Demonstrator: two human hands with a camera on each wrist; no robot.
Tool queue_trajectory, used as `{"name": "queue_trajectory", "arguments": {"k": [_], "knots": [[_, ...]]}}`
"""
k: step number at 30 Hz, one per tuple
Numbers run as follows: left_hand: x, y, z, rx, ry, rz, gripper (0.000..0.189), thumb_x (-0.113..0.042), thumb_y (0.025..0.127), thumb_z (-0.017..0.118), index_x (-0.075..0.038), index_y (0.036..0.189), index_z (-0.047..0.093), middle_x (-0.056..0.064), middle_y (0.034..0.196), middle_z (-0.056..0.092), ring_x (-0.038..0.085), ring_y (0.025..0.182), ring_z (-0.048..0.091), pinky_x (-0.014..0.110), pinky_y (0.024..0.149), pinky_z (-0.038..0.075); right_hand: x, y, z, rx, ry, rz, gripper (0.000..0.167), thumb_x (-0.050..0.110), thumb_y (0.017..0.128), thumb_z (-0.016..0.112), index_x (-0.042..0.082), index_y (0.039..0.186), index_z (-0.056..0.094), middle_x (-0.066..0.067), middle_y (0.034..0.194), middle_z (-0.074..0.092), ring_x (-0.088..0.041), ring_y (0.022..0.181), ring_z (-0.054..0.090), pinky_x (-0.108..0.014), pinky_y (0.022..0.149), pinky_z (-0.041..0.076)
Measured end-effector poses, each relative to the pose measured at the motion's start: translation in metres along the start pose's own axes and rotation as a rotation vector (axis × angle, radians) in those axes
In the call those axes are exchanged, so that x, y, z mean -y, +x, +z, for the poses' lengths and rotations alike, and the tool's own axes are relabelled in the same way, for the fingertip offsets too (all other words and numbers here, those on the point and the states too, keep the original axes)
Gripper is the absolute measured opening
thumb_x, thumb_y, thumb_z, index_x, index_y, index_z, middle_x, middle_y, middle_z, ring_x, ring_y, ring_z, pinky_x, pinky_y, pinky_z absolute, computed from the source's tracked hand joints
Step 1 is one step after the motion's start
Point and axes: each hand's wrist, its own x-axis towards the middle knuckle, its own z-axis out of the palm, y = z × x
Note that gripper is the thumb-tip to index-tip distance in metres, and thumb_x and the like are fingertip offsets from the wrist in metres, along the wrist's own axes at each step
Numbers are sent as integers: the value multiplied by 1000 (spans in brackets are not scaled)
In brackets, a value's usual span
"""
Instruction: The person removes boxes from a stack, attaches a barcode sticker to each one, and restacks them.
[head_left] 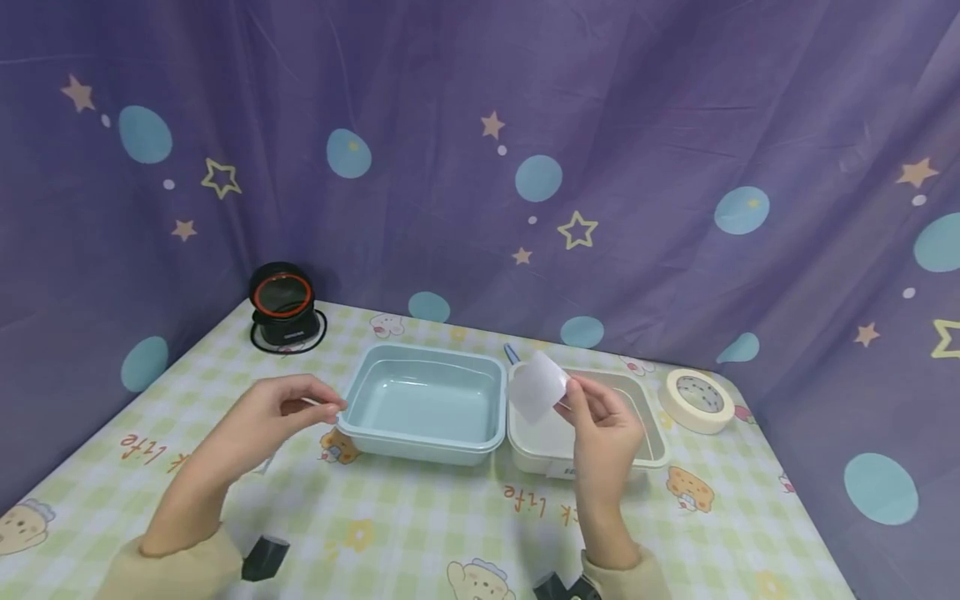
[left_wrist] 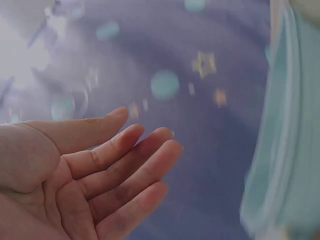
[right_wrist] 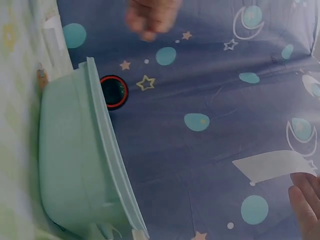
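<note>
My right hand (head_left: 606,421) pinches a thin, slightly curled white slip of paper (head_left: 536,387) between thumb and fingers, above the white plastic bin (head_left: 660,454). In the right wrist view the same slip (right_wrist: 272,165) bends away from the fingertips (right_wrist: 304,202). At the left rim of the light blue plastic bin (head_left: 423,454) is my left hand (head_left: 281,408), its fingertips overlapping that rim in the head view. The left wrist view shows this hand (left_wrist: 110,185) with relaxed fingers and nothing in it, apart from the blue bin (left_wrist: 280,125).
A roll of cream tape (head_left: 697,402) lies right of the white bin. Behind that bin pokes out a blue handle (head_left: 512,354). A black device with an orange ring (head_left: 285,304) stands at the back left. Under my left wrist lies a small white piece (head_left: 264,465).
</note>
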Motion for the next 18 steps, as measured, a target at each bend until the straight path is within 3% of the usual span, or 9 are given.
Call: {"name": "queue_trajectory", "arguments": {"k": [5,8,13,18], "knots": [[-40,10,26,90,-86,84,16,-24,92,66,-9,99,70,5,100,71,9,85,67,24,66,51,0,-9,6,66,-18,-43,23,5,89,68,-17,95,65,9,85,74,-8,76,73,-29,69,59],[-57,17,43,134,-135,137,13,-20,92,66,-9,96,70,5,98,71,13,88,66,26,70,53,0,-14,10,93,-44,-70,20,4,89,68,-16,93,67,-5,87,76,-6,75,72,-27,68,59],[-76,27,69,180,-207,170,10,-15,92,65,-7,94,70,7,96,71,15,87,67,26,75,56,-1,-23,17,136,-97,-143,14,1,88,67,-12,91,68,-29,88,70,-1,71,70,-22,66,59],[-89,33,86,193,-256,195,16,-18,94,64,-5,99,69,10,94,71,15,85,67,25,72,56,-2,-30,20,170,-170,-239,8,1,88,68,-6,90,71,-22,85,73,0,71,69,-17,66,57]]}}
